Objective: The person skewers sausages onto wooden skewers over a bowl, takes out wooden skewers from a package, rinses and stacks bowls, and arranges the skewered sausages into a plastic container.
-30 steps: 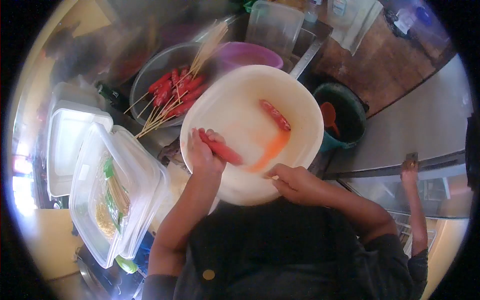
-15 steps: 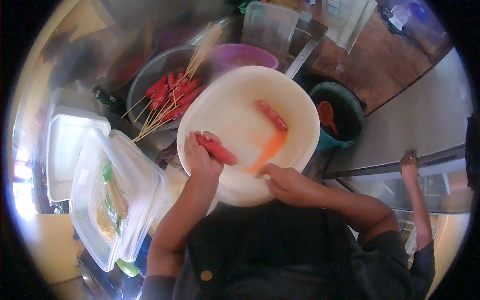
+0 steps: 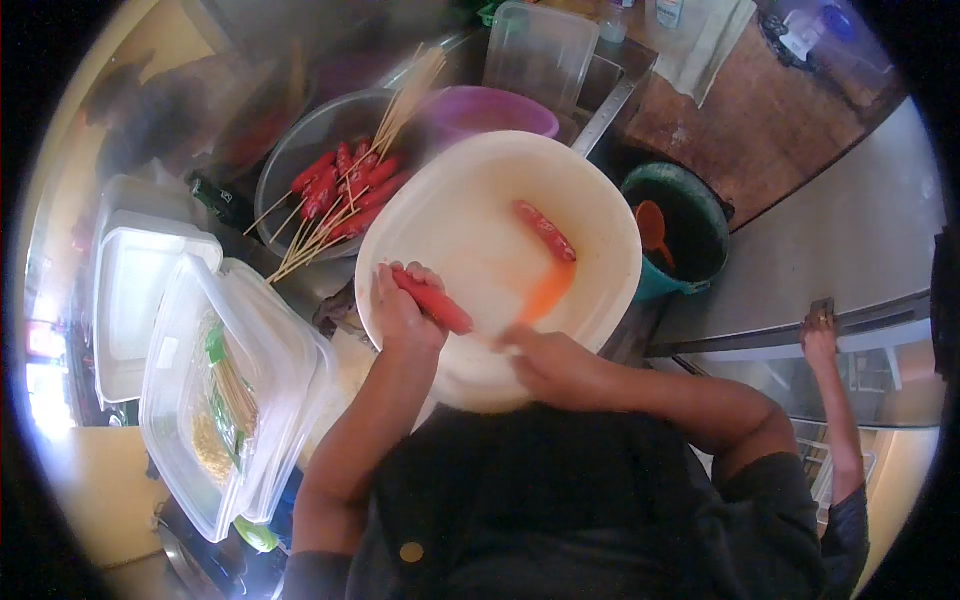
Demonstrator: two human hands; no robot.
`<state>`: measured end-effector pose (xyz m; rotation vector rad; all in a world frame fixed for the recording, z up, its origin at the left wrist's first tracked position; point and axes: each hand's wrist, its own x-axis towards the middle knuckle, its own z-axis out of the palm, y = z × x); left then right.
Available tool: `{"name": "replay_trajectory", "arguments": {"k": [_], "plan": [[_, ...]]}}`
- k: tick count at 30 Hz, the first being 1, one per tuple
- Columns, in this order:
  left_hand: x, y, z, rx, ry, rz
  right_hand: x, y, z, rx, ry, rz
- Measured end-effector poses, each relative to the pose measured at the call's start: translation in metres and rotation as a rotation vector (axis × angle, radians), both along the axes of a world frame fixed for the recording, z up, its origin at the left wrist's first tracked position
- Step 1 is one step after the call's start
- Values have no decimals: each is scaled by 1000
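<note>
One rounded sausage (image 3: 440, 303) fills the left grip (image 3: 404, 314).

No legible text: marks on the dark green item (image 3: 218, 202) and bottle (image 3: 668, 13) near the wooden table's (image 3: 730, 150) left edge too small, blurred.

And the right hand (image 3: 550, 362) is a smear at the fingertips, above the near edge of the cream basin (image 3: 450, 210); whether it pinches anything, impossible to tell! By the basin's left edge, fingers of the left hand (image 3: 402, 312) hide part of a red sausage (image 3: 446, 308). Behind the basin's far edge, the purple bowl (image 3: 490, 108) loses its near side. Dark depths in the green bucket (image 3: 665, 285), unreadable. Up top, a white bottle (image 3: 668, 12) gets cut off, label too small. Far right, another person's hand (image 3: 820, 340), fingers indistinct; the sleeve (image 3: 847, 530) runs out of view below.
</note>
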<state>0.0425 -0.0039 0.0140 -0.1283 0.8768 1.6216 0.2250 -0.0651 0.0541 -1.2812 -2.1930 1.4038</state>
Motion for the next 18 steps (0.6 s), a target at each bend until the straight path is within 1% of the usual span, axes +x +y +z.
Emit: {"name": "replay_trajectory", "arguments": {"k": [3, 9, 12, 15, 18], "plan": [[-3, 2, -6, 52, -38, 2, -2, 0, -5, 78, 80, -1], [0, 1, -6, 55, -51, 2, -9, 3, -16, 172, 115, 2], [0, 1, -8, 40, -4, 3, -11, 8, -26, 203, 94, 29], [-3, 3, -16, 32, -29, 20, -12, 12, -27, 171, 84, 40], [-3, -1, -14, 50, 29, -32, -11, 16, -32, 187, 97, 58]]}}
